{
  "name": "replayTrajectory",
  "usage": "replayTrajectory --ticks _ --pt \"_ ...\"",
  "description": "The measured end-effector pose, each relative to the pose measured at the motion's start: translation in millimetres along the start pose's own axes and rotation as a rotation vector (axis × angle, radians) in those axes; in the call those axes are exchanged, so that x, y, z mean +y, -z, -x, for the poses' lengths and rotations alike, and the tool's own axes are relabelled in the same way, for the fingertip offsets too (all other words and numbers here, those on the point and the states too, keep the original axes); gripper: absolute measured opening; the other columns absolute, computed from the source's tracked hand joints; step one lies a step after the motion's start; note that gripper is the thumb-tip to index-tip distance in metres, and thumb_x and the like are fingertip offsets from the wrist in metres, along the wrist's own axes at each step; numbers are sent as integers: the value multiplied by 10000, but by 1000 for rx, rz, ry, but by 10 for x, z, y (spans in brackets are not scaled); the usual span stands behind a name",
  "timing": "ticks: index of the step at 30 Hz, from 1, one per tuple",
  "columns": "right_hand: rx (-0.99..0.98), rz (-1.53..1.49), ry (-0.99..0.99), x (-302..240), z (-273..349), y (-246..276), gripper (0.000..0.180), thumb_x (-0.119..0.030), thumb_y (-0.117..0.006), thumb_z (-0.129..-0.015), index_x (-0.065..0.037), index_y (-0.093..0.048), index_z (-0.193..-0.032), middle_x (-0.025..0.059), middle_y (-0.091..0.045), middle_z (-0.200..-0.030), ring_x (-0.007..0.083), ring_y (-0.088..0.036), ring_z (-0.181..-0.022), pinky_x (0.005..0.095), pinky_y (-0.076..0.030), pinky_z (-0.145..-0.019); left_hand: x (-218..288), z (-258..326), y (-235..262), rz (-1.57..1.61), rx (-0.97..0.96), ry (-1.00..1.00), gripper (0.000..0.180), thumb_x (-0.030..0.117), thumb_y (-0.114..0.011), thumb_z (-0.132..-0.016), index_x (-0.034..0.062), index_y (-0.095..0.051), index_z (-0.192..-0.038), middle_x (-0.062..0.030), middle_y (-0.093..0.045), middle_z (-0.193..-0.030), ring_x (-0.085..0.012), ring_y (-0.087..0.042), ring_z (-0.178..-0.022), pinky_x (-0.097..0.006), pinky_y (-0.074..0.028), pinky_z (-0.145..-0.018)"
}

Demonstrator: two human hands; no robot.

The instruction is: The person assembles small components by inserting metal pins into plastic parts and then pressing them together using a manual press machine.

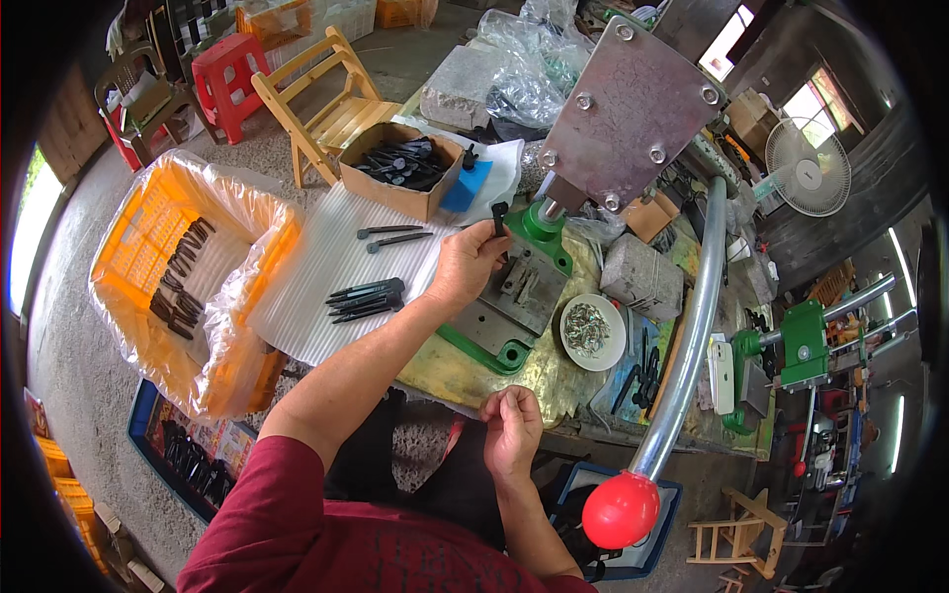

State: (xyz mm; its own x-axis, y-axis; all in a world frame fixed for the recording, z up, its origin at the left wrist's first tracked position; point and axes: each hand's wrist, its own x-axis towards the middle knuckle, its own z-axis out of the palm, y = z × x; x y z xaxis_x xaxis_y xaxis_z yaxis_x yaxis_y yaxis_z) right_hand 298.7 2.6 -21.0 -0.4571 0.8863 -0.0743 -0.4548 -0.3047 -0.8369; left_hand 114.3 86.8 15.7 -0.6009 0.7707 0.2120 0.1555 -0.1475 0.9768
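My left hand point(465, 265) is stretched out over the workbench and pinches a small black plastic part point(499, 217), holding it upright beside the grey die block point(522, 287) of a green hand press point(539, 225). My right hand point(511, 427) is drawn in close to my body with its fingers curled; a tiny piece may be between the fingertips, but I cannot make it out. The press's long steel lever point(692, 326) with a red ball knob point(620, 509) hangs to the right of my right hand.
A few black parts point(364, 298) lie on a white corrugated sheet point(311, 287). A cardboard box point(400, 168) holds more. An orange crate lined with plastic point(173, 277) stands on the left. A white bowl of small metal pieces point(591, 331) sits right of the press.
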Motion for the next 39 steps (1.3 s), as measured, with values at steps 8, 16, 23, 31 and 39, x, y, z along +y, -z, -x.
replayTrajectory --ticks 8,16,23,31,39 --pt "-6 16 25 0 -7 19 102 -124 -444 -846 -23 -458 -847 51 -477 -694 112 -437 -616 219 -365 -578 22 -20 -3 -66 -22 -39 83 88 -562 -769 20 -559 -815 -29 -560 -661 -84 -533 -609 -226 -457 -545" --pt "68 232 550 -495 -139 -47 103 -123 -446 -815 -22 -466 -823 88 -487 -664 153 -441 -579 266 -365 -562 144 -100 78 -391 -140 -412 145 98 -584 -718 -13 -491 -729 -168 -504 -650 -331 -485 -597 -335 -396 -532" --pt "-71 553 1309 -1504 -25 -574 224 -284 -467 -815 -66 -437 -774 90 -483 -770 223 -476 -670 354 -379 -593 64 -119 94 -357 -179 -405 108 92 -577 -715 5 -520 -743 -160 -518 -670 -324 -517 -658 -355 -404 -564" --pt "-475 910 1302 -1799 162 -1053 358 -433 -451 -806 -89 -464 -709 44 -523 -665 206 -517 -569 358 -394 -591 43 -126 52 -320 -184 -457 119 88 -593 -708 2 -532 -763 -157 -524 -660 -329 -525 -651 -360 -406 -560" --pt "-557 1070 1251 -1893 226 -1186 404 -458 -473 -787 -82 -479 -639 38 -528 -607 186 -530 -521 315 -408 -527 75 -134 71 -332 -206 -476 130 102 -587 -712 2 -519 -762 -155 -517 -659 -330 -522 -661 -375 -403 -571"
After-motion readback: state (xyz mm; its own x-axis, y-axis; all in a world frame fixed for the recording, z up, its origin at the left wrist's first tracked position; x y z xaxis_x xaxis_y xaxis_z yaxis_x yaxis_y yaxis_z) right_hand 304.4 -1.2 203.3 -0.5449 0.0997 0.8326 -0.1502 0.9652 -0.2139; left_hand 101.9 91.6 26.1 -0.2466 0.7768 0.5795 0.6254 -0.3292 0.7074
